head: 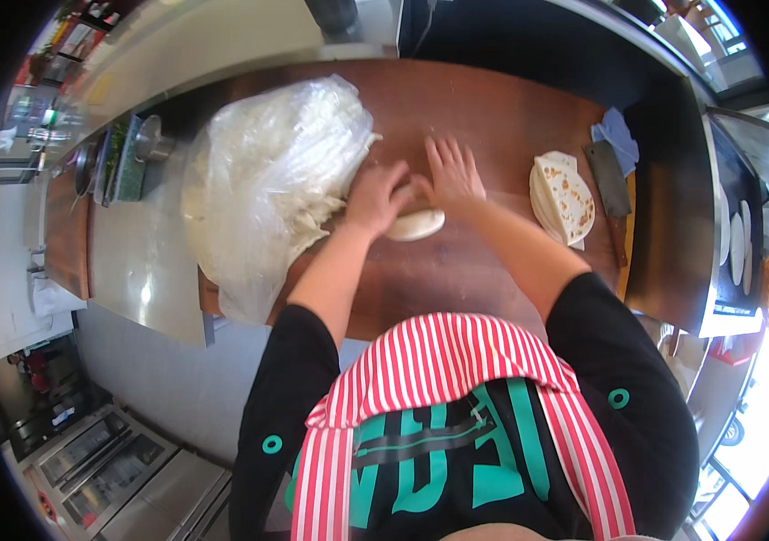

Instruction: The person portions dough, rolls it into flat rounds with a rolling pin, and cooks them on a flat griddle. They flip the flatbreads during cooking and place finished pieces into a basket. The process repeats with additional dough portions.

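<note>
My left hand (374,197) hovers or rests over the wooden board, blurred, its thumb and fingers apart, just above-left of a smooth oval piece of dough (415,226). My right hand (453,173) lies palm down with its fingers spread, its thumb side close to the left hand's fingertips. Whatever is under the palms stays hidden. Left of my hands, a large mass of pale dough (313,218) sits partly covered by a clear plastic sheet or bag (276,155). Bare wood of the board (425,284) shows in front of me.
To the right lie folded browned flatbreads (564,199), a cleaver (609,179) and a blue cloth (618,138). Beyond the board's right edge, pale rounds (737,249) lie on a dark griddle (729,182). Far left stand a metal bowl (152,140) and a tray of greens (129,162).
</note>
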The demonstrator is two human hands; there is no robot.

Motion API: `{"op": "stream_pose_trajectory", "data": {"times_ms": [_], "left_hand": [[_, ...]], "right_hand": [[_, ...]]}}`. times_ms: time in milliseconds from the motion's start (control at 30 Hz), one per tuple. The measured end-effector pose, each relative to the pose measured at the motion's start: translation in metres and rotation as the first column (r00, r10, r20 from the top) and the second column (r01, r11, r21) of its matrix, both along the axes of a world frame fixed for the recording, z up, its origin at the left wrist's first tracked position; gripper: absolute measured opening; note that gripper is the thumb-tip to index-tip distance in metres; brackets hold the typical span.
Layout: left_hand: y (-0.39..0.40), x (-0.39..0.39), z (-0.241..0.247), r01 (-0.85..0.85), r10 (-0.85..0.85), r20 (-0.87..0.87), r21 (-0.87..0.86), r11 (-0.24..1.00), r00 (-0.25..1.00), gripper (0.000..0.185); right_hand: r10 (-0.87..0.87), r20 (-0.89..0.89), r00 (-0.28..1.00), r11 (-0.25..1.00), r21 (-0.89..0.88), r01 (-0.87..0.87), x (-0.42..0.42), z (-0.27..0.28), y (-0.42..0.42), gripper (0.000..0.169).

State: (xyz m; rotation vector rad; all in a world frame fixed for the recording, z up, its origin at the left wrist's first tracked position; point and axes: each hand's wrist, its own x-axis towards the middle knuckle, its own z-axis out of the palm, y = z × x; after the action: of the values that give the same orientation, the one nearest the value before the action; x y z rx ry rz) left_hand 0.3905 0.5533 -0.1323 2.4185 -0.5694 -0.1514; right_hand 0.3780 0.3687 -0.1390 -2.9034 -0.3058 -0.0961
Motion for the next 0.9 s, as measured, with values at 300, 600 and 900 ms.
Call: {"op": "stream_pose_trajectory", "data": {"times_ms": [300,600,900], "left_hand": [[0.004,-0.138,-0.038,-0.511,0.419,-0.372,-0.195,0.837,0.828,0.025],[0.016,-0.151,-0.017,-0.088,0.06,0.109,0.277,0.957,0.992,0.061],[-0.006,-0.064,-0.01,-0.123,0.095,0.088,0.406,0.905,0.992,0.053]], "right_hand": [[0.227,-0.314,0.922,0.972,0.127,-0.196,-0.161,0.062,-0.024,0.033],[0.017,-0.206,0.978,0.999,-0.036,-0.025,-0.151,0.022,-0.008,0.069],[-0.058,-0.126,0.99,0.998,-0.024,0.055,-0.05,0.008,-0.011,0.073]]}}
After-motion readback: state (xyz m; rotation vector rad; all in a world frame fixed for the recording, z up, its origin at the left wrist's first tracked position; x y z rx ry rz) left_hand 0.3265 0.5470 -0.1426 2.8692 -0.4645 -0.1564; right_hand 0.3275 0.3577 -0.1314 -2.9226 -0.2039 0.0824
